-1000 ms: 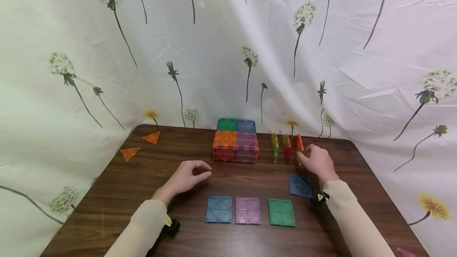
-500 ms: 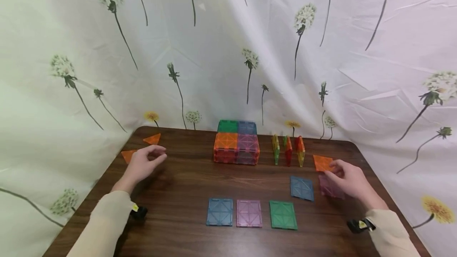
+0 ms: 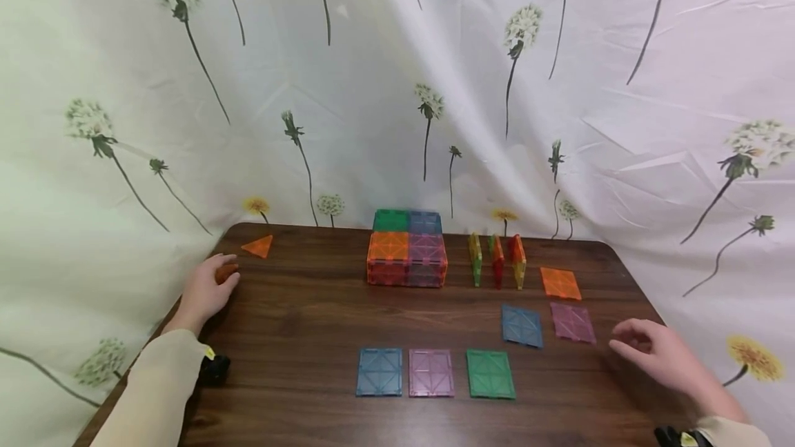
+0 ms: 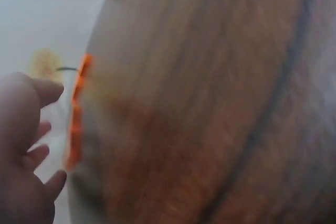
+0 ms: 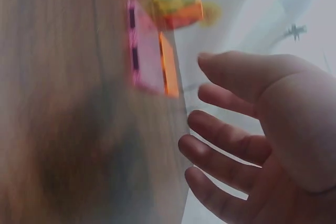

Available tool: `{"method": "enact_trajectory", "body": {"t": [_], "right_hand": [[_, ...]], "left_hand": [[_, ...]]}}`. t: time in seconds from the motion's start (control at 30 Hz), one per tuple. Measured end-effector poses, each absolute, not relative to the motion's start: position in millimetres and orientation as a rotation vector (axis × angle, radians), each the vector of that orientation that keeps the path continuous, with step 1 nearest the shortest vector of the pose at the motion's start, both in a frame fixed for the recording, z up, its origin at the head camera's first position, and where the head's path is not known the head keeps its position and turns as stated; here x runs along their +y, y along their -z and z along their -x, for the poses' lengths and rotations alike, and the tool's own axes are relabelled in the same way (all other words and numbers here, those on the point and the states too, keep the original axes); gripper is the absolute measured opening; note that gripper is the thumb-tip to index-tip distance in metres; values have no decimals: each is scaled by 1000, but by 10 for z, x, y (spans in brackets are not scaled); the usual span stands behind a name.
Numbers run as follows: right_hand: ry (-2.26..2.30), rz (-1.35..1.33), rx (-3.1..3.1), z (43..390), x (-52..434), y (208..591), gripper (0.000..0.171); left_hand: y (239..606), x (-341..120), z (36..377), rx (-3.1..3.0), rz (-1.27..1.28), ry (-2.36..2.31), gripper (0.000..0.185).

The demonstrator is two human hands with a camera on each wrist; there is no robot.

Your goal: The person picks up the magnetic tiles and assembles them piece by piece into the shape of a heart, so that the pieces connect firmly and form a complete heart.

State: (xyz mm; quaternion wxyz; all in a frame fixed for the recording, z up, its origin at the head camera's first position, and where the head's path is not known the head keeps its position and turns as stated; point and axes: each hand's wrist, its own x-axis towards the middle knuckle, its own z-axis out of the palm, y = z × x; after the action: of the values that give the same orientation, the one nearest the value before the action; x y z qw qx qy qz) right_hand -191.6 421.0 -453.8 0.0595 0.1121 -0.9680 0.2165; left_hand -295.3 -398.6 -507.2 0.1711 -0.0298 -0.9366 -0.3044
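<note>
Head view: an orange triangle tile [image 3: 226, 272] is covered by the left hand [image 3: 205, 292] at the table's [image 3: 310, 316] left edge; whether it is gripped cannot be told. The right hand [image 3: 658, 359], fingers loose, is held empty beside the pink square [image 3: 572, 322]. One tile box [image 3: 407, 256] is built; flat squares are left unused.

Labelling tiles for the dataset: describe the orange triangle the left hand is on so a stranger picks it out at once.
Start at the dark wooden table and go to its far left corner. Two orange triangles lie there: one lies in the open, and the wanted orange triangle sits nearer the table's left edge, mostly covered by the left hand. It is the only tile with a hand on it.
</note>
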Motion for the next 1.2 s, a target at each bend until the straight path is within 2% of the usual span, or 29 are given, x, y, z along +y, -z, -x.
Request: {"method": "enact_trajectory", "body": {"t": [0.3, 0.43, 0.6, 0.83, 0.93, 1.0, 1.1, 1.2], "right_hand": [[-518, -461, -3016, 1554, 4668, 4667, 31], [-527, -553, -3075, 1467, 4831, 4724, 42], [-404, -541, -3177, 1382, 4975, 4758, 51], [-628, -925, -2898, 1222, 5185, 4910, 56], [-705, -981, -2798, 1216, 5233, 4961, 62], [-746, -992, -2790, 1223, 5253, 4964, 60], [-813, -912, -2937, 1230, 5249, 4910, 45], [-870, -684, -3165, 1209, 5175, 4836, 32]], "left_hand": [[5119, -4068, 2938, -2768, 69, 756, 37], [5095, -4120, 2908, -2789, 84, 745, 37], [5087, -4159, 2871, -2768, 59, 700, 38], [5076, -4177, 2860, -2745, 45, 692, 37], [5060, -4190, 2865, -2743, 36, 711, 37], [5051, -4189, 2867, -2740, 42, 709, 37], [5046, -4181, 2868, -2740, 55, 705, 37], [5043, -4171, 2865, -2741, 60, 703, 38]]}}
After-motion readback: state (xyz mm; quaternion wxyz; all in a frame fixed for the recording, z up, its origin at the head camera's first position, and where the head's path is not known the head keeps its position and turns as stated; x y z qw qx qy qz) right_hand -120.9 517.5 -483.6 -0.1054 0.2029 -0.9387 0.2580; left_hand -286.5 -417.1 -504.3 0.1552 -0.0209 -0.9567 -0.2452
